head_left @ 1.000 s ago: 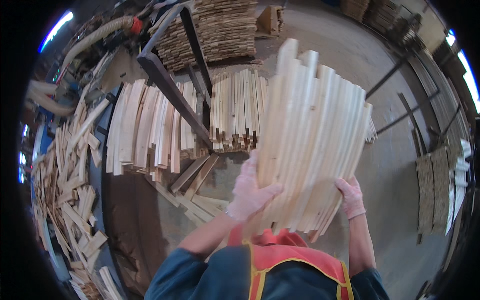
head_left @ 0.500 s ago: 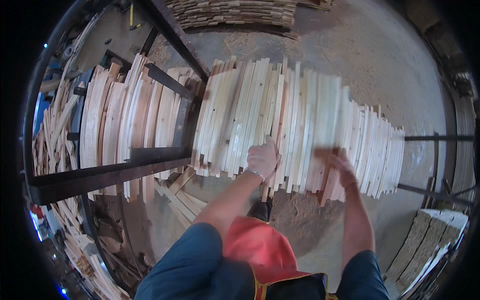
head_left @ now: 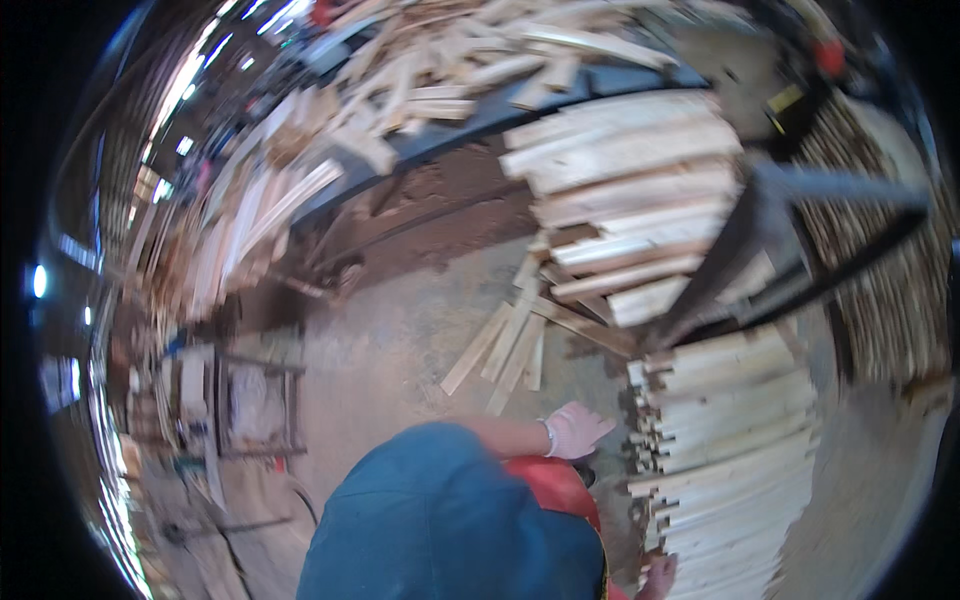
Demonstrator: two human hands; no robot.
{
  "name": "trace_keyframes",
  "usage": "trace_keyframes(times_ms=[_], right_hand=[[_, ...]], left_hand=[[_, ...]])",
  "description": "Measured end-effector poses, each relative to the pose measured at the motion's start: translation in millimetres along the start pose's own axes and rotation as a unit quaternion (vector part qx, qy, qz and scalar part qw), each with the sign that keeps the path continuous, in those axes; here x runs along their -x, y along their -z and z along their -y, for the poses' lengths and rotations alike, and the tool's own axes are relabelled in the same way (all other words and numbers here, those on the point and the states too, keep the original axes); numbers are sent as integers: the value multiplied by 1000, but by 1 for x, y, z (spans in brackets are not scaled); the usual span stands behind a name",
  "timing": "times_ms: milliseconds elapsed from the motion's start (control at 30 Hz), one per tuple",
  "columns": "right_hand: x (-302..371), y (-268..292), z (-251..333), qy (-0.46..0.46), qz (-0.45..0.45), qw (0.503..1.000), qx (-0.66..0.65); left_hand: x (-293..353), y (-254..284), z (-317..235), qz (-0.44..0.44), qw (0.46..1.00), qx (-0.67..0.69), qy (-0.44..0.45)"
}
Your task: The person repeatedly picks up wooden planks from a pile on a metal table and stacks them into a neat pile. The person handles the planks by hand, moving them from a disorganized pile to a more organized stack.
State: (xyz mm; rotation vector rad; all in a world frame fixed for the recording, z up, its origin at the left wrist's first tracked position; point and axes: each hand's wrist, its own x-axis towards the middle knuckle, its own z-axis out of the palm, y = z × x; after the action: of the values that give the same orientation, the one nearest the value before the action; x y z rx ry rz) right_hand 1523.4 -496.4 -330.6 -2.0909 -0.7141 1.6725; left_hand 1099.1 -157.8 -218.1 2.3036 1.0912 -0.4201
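Note:
My left hand, in a pale pink knit glove, hangs over the floor just left of the long row of wooden slats. Its fingers point toward the slat ends, somewhat blurred, and nothing shows in them. Low in the picture, my right hand, also gloved, is at the near slat ends. Most of it is cut off or blurred, so its grip cannot be made out. The pale slats lie side by side, with uneven ends facing me.
A dark metal frame rises between this row and another slat stack. Loose offcuts lie on the floor. Farther off, a bench carries heaped wood scraps. Dark stacked boards stand at the far right.
My view has swung left, so the slat row now sits at the right. My left hand has come off the slats; my right hand is still by the slat ends.

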Motion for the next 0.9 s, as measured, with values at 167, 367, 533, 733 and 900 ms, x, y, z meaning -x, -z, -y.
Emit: trace_keyframes(times_ms=[167,367,533,733,900], right_hand=[[48,-109,153,181,-20,966,186],[39,-207,238,151,135,978,-45],[-32,-266,212,141,159,975,-64],[43,-450,391,216,179,946,162],[20,-646,493,248,225,915,227]], left_hand=[[178,-10,62,-12,966,112,233],[377,-84,126,1,913,157,376],[465,-102,181,-54,849,229,474],[541,-120,282,-174,825,179,507],[608,-93,435,-197,816,74,539]])
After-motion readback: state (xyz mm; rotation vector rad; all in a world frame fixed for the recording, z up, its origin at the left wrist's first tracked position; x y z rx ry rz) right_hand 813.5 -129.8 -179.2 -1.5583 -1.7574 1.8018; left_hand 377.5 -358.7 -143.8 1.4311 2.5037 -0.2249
